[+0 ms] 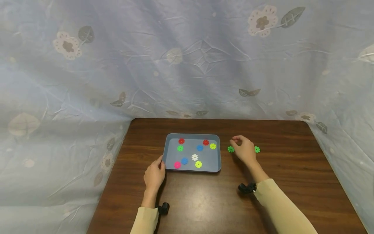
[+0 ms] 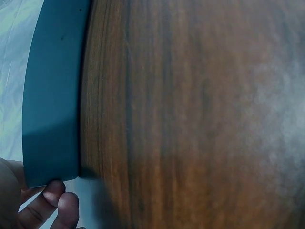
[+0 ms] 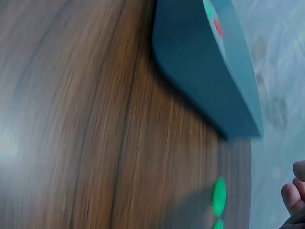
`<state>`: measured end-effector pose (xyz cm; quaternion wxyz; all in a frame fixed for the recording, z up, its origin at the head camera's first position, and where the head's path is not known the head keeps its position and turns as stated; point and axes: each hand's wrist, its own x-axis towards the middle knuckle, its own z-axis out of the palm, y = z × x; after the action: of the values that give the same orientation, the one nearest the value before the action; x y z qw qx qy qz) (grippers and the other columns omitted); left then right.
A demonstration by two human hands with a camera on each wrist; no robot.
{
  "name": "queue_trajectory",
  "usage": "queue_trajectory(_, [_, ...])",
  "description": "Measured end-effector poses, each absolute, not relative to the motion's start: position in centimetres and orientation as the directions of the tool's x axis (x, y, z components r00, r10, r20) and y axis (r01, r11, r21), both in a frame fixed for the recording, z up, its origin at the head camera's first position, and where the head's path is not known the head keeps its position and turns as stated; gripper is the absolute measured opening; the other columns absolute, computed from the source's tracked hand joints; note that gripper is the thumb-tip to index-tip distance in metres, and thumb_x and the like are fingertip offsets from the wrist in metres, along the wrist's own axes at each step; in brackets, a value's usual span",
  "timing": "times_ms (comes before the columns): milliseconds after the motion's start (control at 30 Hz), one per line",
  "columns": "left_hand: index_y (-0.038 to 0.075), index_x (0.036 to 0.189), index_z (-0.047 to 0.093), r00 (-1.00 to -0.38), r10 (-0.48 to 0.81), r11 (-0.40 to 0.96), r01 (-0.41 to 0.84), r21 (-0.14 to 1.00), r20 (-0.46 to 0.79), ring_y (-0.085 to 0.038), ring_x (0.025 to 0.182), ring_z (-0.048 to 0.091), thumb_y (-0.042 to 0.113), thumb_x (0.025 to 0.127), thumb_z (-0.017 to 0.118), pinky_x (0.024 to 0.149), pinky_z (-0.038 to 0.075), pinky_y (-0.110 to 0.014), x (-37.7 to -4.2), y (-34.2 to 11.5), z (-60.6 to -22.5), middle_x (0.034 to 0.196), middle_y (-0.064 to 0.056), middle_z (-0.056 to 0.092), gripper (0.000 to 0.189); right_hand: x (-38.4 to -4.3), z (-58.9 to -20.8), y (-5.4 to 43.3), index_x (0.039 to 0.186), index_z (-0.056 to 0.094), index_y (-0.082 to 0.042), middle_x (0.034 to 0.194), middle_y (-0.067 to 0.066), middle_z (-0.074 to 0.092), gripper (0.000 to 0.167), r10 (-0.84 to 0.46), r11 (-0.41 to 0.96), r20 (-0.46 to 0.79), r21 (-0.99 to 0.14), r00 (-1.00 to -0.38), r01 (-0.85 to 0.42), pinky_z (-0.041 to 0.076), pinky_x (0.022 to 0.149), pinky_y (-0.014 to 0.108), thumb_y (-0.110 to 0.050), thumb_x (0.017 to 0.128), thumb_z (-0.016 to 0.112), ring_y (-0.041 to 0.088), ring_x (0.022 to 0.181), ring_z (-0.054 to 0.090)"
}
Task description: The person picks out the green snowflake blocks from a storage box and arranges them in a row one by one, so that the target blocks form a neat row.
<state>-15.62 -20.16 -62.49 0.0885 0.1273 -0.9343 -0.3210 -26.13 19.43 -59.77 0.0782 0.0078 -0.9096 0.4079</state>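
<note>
A grey-blue tray [image 1: 191, 136] lies on the table, with several small flower-shaped plastic discs spread inside in red, green, blue, yellow, white and pink. My left hand [image 1: 154, 175] grips the tray at its left edge; in the left wrist view its fingertips [image 2: 55, 191] are at the tray's wall [image 2: 53, 95]. Right of the tray, my right hand [image 1: 245, 151] hovers with loosely bent fingers, and no disc shows between them. One green disc [image 1: 230, 149] lies just below its fingertips, and another green disc [image 1: 257, 149] lies beyond the hand, partly hidden by it.
The dark wooden table [image 1: 292, 169] extends around the tray. A pale floral curtain [image 1: 187, 74] hangs behind the table and along its sides. A black wrist camera [image 1: 247, 188] is strapped to the right wrist, another [image 1: 163, 208] to the left.
</note>
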Motion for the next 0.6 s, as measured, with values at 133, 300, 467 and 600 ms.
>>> queue_trajectory(133, [0.018, 0.141, 0.068, -0.952, -0.296, 0.758, -0.188, 0.625, 0.073, -0.018, 0.051, 0.040, 0.026, 0.104, 0.055, 0.044, 0.033, -0.034, -15.6, -20.2, -62.5, 0.116, -0.012, 0.074, 0.040, -26.3, -59.2, 16.4, 0.112, 0.074, -0.008, 0.100, 0.007, 0.073, 0.026, 0.018, 0.656, 0.147, -0.748, -0.989, -0.099, 0.042, 0.058, 0.037, -0.030, 0.099, 0.071, 0.020, 0.063, 0.050])
queue_trajectory(300, [0.020, 0.143, 0.066, -0.953, -0.296, 0.759, -0.192, 0.622, 0.067, -0.017, 0.050, 0.039, 0.027, 0.105, 0.055, 0.044, 0.033, -0.034, -15.6, -20.3, -62.5, 0.115, -0.012, 0.075, 0.040, -26.5, -58.8, 12.7, 0.112, 0.074, -0.009, 0.098, 0.005, 0.071, 0.024, -0.030, 0.642, 0.134, -0.757, -0.991, -0.122, 0.039, 0.055, 0.035, -0.027, 0.098, 0.072, 0.019, 0.061, 0.046])
queue_trajectory(467, [0.020, 0.143, 0.066, -0.952, -0.297, 0.756, -0.190, 0.626, 0.070, -0.016, 0.050, 0.038, 0.026, 0.105, 0.056, 0.043, 0.032, -0.034, -15.6, -20.3, -62.5, 0.113, -0.011, 0.075, 0.040, -26.6, -58.8, 9.6, 0.115, 0.075, -0.009, 0.100, 0.002, 0.071, 0.026, -0.078, 0.637, 0.105, -0.759, -0.991, -0.131, 0.040, 0.058, 0.036, -0.029, 0.098, 0.072, 0.020, 0.062, 0.050])
queue_trajectory(600, [0.019, 0.142, 0.067, -0.953, -0.295, 0.753, -0.185, 0.632, 0.072, -0.016, 0.049, 0.037, 0.026, 0.105, 0.056, 0.042, 0.031, -0.033, -15.6, -20.3, -62.5, 0.103, -0.011, 0.074, 0.039, -26.5, -58.9, 7.4, 0.113, 0.076, -0.010, 0.098, 0.001, 0.072, 0.026, -0.111, 0.637, 0.097, -0.757, -0.989, -0.146, 0.044, 0.063, 0.037, -0.030, 0.098, 0.073, 0.018, 0.069, 0.057])
